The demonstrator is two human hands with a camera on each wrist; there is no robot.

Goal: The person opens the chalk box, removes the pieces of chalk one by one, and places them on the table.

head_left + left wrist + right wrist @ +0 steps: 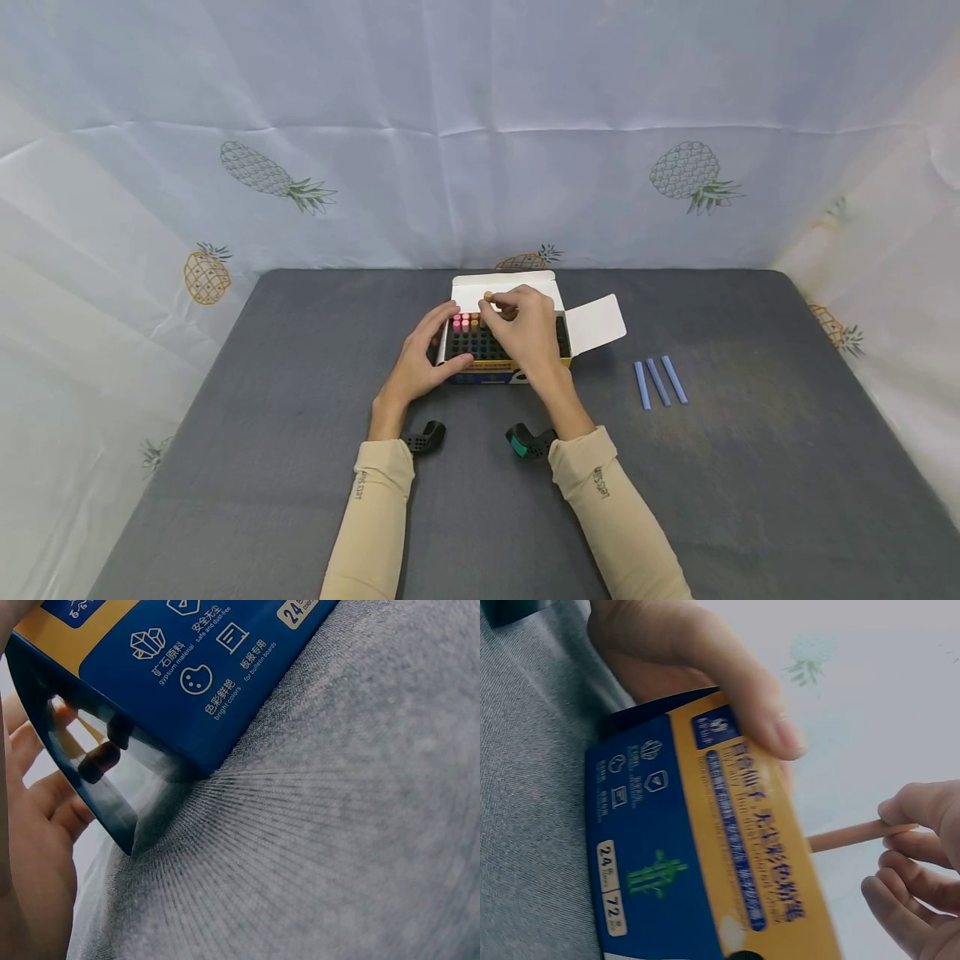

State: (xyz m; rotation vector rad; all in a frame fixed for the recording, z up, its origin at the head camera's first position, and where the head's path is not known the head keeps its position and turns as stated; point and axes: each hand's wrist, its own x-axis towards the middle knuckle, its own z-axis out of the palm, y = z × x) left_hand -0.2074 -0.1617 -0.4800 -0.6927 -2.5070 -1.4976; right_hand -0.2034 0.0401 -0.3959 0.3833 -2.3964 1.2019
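A blue and yellow box of coloured chalk (pixel 480 377) stands on the table, its top open. My left hand (pixel 420 357) grips the box's left end, thumb along the near top edge and fingers toward the far side. A dark side flap (pixel 82 776) stands out by that hand in the left wrist view. Above the box, my right hand (pixel 531 329) pinches an orange-brown chalk stick (pixel 847 837) between thumb and fingers; its lower end is hidden behind the box front in the right wrist view. Pink chalks (pixel 461 323) stand in the holder's left holes, beside some brownish ones (pixel 475 323).
Three blue chalk sticks (pixel 658 383) lie side by side on the grey table (pixel 750 467), right of the box. The white lid (pixel 468 290) is folded back, and a white side flap (pixel 596 325) juts out right. A pineapple-print curtain (pixel 480 192) hangs behind.
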